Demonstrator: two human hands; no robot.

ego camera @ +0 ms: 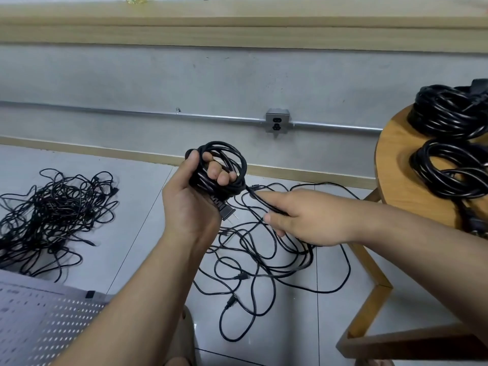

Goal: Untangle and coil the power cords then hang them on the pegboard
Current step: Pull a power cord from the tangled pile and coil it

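Head view: below the wall socket (277, 120), the left hand (190, 207) grips a half-wound coil (227, 161), fingers curled through it; the right hand (306, 219) pinches the trailing cord (260, 200). It looks light, limp and springy, best gripped close to the coil.

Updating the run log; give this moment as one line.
stage: coiling | left hand: grips coil | right hand: pinches loose cord | table: two coils

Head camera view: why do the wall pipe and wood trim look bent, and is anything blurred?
Head view: the wide-angle lens bows the pipe and wooden trim; light is soft and even; the floor tiles show mild sheen; the pegboard at lower left is smeared, while the left hand gripping the coil and right hand pinching the cord are sharp.
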